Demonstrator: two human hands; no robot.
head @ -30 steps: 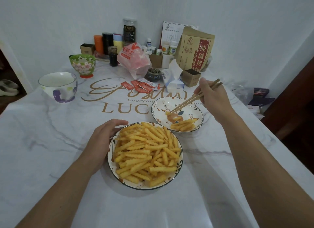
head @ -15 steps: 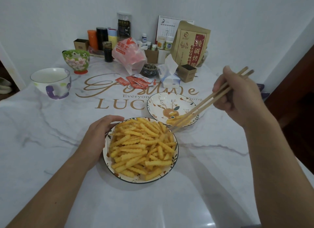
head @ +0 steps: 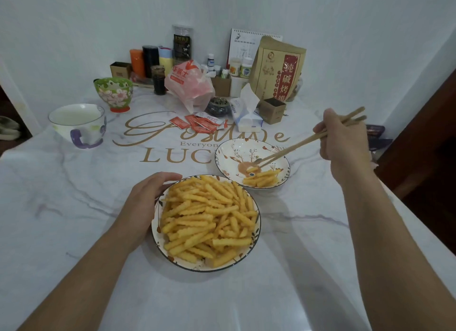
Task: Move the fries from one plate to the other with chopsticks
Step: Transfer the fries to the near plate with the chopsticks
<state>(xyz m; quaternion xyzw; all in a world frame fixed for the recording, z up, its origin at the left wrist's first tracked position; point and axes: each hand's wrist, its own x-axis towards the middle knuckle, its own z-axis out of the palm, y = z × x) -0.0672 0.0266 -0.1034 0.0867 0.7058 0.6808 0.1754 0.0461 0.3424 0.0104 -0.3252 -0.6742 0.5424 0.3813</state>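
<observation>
A large patterned plate [head: 158,234] heaped with crinkle-cut fries [head: 209,219] sits in front of me. My left hand [head: 145,200] rests against its left rim, fingers curved along the edge. Behind it to the right is a smaller painted plate [head: 229,149] with a few fries [head: 261,179] at its near side. My right hand [head: 345,138] grips wooden chopsticks [head: 296,147], held above the small plate's right. Their tips hover over the small plate's middle, just above one fry, and I cannot tell whether they touch it.
A white marble-look table [head: 74,207] with gold lettering. At the back stand a white mug [head: 79,123], a floral bowl [head: 113,92], ketchup sachets [head: 197,122], a tissue pack [head: 246,113], a plastic bag [head: 190,84], jars and boxes. The table's right edge drops beside my right arm.
The chopstick tips dipped toward the big plate's far edge half a second ago and now sit back over the small plate's middle. My left hand stayed on the big plate's rim.
</observation>
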